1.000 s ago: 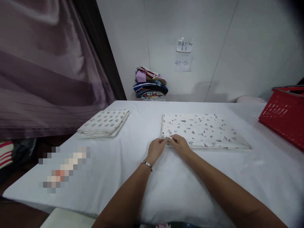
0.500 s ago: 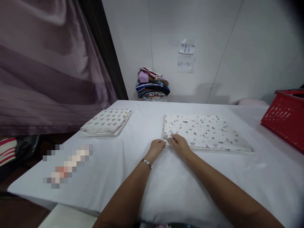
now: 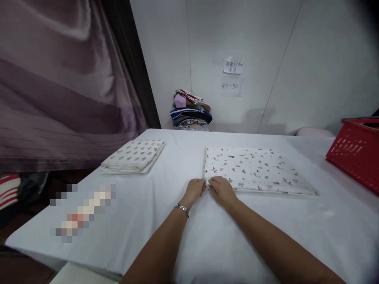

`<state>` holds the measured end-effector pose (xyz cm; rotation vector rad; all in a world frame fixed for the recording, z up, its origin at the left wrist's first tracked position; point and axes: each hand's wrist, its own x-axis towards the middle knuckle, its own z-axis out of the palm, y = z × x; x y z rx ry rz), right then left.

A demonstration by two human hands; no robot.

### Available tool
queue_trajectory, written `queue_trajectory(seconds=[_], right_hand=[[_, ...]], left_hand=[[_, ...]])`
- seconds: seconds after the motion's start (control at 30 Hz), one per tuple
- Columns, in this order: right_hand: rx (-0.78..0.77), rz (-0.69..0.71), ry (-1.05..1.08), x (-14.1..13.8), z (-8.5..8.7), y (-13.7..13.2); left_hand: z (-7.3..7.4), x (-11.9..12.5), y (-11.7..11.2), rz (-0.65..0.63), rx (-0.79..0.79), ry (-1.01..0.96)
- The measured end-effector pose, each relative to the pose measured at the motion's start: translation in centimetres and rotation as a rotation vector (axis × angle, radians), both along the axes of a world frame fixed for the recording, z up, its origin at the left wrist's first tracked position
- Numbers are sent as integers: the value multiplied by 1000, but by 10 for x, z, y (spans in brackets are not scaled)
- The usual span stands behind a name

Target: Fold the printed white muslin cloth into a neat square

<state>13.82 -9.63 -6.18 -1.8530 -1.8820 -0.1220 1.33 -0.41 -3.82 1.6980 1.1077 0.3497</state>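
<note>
A white cloth with a small leaf-and-plant print (image 3: 254, 167) lies folded into a flat rectangle on the white-covered table (image 3: 183, 157). At its near left corner my left hand (image 3: 195, 188) pinches the edge, fingers closed. Right beside it, my right hand (image 3: 221, 189) is closed over the same corner, its fingertips on the cloth's near edge. The corner itself is mostly hidden by my fingers. A metal bracelet (image 3: 183, 209) circles my left wrist.
Another folded printed cloth (image 3: 139, 156) rests at the table's far left. A red basket (image 3: 355, 152) stands at the right edge. Behind the table is a pile of folded fabrics (image 3: 191, 110) by the wall. A purple curtain (image 3: 68, 86) hangs at left; a blurred patch covers something near the left edge.
My right hand has brought the turned-up corner of the cloth down, and it lies flat along the near edge. My left hand stays at the corner. The view has tilted slightly upward.
</note>
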Motion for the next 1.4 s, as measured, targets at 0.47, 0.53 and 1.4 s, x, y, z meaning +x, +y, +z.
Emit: queue_trajectory(seconds=[0.47, 0.53, 1.4], right_hand=[[85, 29, 170, 13, -1, -16], [38, 41, 120, 20, 0, -23], [-211, -739, 20, 244, -20, -251]], left_hand=[[5, 1, -8, -52, 437, 287], [8, -1, -10, -74, 449, 326], [7, -5, 4, -135, 481, 368]])
